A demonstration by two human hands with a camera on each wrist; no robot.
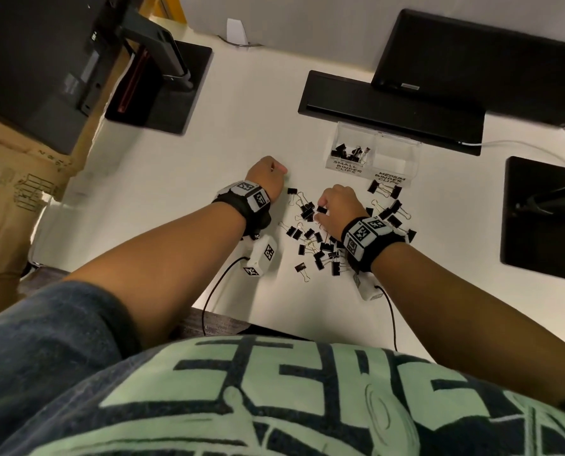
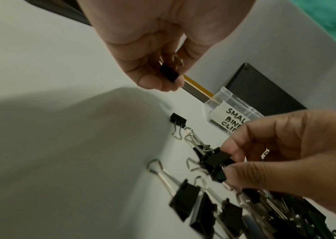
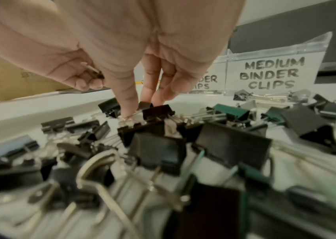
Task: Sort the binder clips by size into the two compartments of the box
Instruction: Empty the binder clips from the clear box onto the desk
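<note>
**Both hands holding clips over the scattered pile**

In the head view the left hand [image 1: 268, 177] sits left of centre, curled into a loose fist above the white table [image 1: 162, 199]. The left wrist view shows its fingertips pinching a small black binder clip [image 2: 169, 73], with its wire handles tucked up toward the palm.

The right hand [image 1: 338, 207] lies just right of centre, lowered onto the pile of binder clips [image 1: 314, 238] spread across the middle of the frame. Its thumb and forefinger pinch a black clip [image 2: 216, 163] at the top of the pile; in the right wrist view the fingertips [image 3: 130, 103] reach down among the clip bodies, and the curled outer fingers hold what looks like another clip, too blurred to be sure.

The clear box [image 1: 373, 153] stands at the upper right of the pile, in front of a black monitor base [image 1: 389, 106]. Its left compartment, labelled "SMALL BINDER CLIPS", holds several small clips [image 1: 348, 151]. The right compartment [image 1: 394, 156], labelled "MEDIUM BINDER CLIPS", shows only its pale floor. More loose clips [image 1: 386, 192] lie just below the box, on the right side of the pile.

A cardboard carton [image 1: 8, 192] fills the left edge of the frame.
</note>
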